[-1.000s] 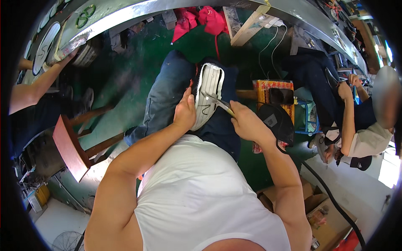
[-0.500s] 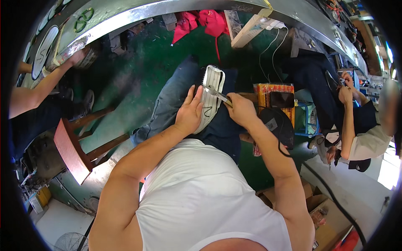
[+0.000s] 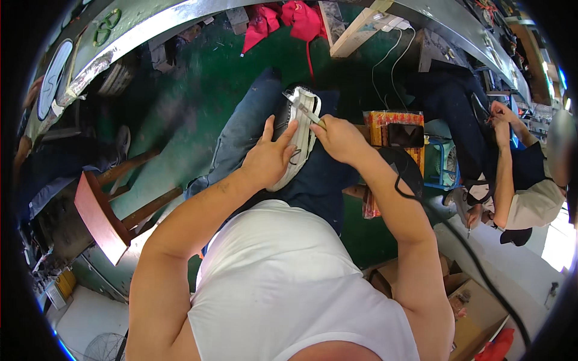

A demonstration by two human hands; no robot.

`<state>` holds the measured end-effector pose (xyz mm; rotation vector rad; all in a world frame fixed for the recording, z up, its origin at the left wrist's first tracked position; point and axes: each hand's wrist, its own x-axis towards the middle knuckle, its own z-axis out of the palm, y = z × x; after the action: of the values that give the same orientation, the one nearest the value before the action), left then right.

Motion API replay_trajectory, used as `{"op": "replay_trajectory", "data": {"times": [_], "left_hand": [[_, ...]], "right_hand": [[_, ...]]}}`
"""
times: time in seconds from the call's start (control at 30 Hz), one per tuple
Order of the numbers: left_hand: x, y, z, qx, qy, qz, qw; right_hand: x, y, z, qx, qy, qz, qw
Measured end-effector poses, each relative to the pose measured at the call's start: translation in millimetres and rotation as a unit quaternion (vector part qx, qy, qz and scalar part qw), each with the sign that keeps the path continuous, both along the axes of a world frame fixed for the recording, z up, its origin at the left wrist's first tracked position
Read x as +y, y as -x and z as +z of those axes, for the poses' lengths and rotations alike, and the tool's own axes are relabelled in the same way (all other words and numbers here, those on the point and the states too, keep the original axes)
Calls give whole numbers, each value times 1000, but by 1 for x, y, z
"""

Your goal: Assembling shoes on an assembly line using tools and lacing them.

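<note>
A pale shoe (image 3: 299, 149), its underside turned up, lies lengthwise across my dark trousers. A raised light rim edges it, and a dark marking shows near its heel end. My left hand (image 3: 266, 153) holds the near part from the left side, fingers spread, one reaching over the underside. My right hand (image 3: 342, 138) is closed round the handle of a silver metal hand tool (image 3: 306, 109). The tool's head sits at the shoe's far left edge; its exact kind is hard to make out, and whether it grips the edge cannot be seen.
A metal-edged bench (image 3: 198, 13) curves across the far side. A wooden stool (image 3: 99, 216) stands at left. At right are a patterned box (image 3: 378, 120) with a dark phone-like object (image 3: 406, 136), a black cable (image 3: 475, 274), and a co-worker's hands (image 3: 501, 120). Cardboard boxes (image 3: 475, 319) sit lower right.
My right hand has moved the tool up and left, to the shoe's far end. My left fingers have spread, one now over the underside. The person at left has drawn back an arm.
</note>
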<state>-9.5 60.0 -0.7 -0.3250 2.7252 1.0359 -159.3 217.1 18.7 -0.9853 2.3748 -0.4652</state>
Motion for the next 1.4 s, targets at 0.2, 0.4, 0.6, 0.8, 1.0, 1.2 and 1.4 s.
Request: {"op": "replay_trajectory", "data": {"times": [0.2,0.4,0.6,0.8,1.0,1.2,1.4], "left_hand": [[1,-2,14,-11,32,-39,999],[-2,-37,-30,94,-120,101,983],[-4,-46,-22,10,-237,123,964],[-26,-24,42,-101,-166,79,978],[-67,-6,121,148,-269,55,950],[-41,62,98,22,-266,132,955],[-41,-2,16,35,-356,63,932]], "right_hand": [[16,-18,-9,-13,42,-37,998],[24,-30,26,-157,66,-62,983],[42,-57,24,-173,-24,-36,984],[72,-81,-9,-283,207,-250,902],[96,-105,-27,-345,282,-335,831],[94,-104,-16,-329,235,-300,864],[95,-102,-7,-267,262,-189,908]]}}
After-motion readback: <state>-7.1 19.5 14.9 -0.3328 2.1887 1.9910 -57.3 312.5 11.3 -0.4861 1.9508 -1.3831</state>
